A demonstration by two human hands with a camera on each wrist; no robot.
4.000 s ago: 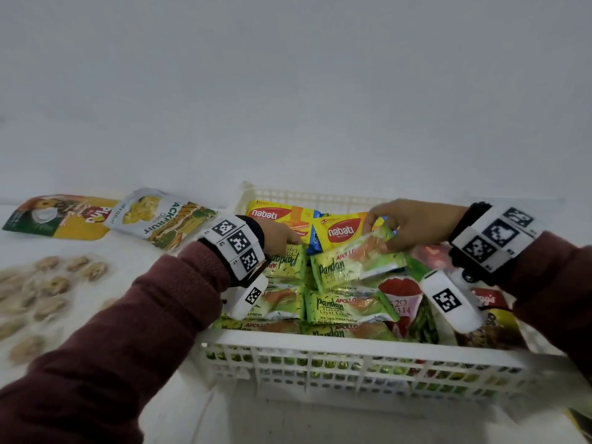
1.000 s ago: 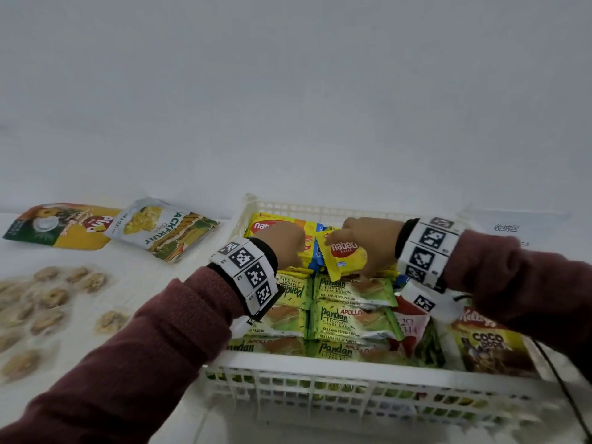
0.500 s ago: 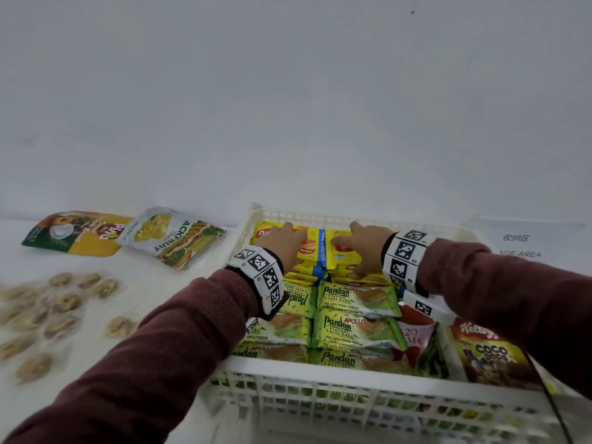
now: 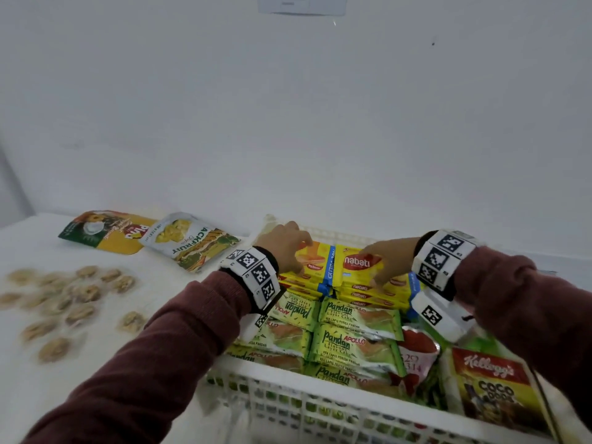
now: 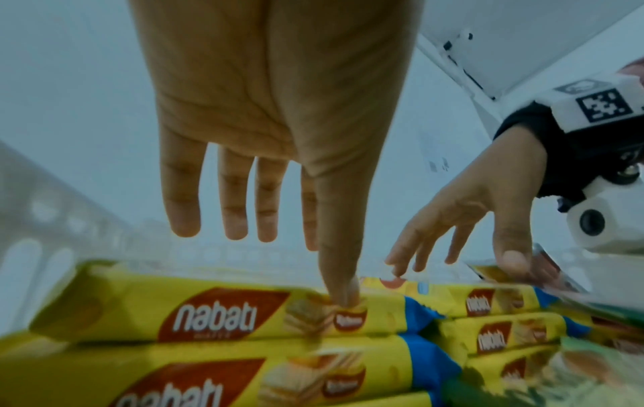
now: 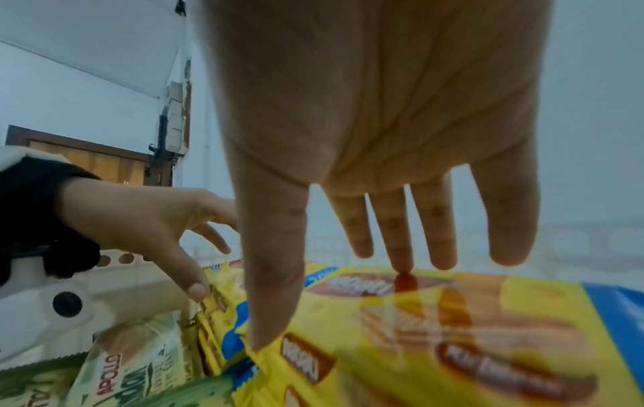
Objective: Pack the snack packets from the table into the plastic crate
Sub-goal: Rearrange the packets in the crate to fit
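Left hand: fingers spread straight, thumb tip pressing glossy yellow wafer packet.
Right hand: fingers spread; thumb, middle fingertip touching another wafer packet.
Head view only: white lattice crate.

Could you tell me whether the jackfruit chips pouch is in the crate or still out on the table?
Out. The jackfruit chips pouch lies flat on the table, left of the crate.

White plastic crate sitting on the table, yellow Nabati wafer packets stacking flat at its far end under both hands' fingertips, green Pandan cake packets lying in rows nearer the wrists, jackfruit pouch resting outside, left of the left hand.
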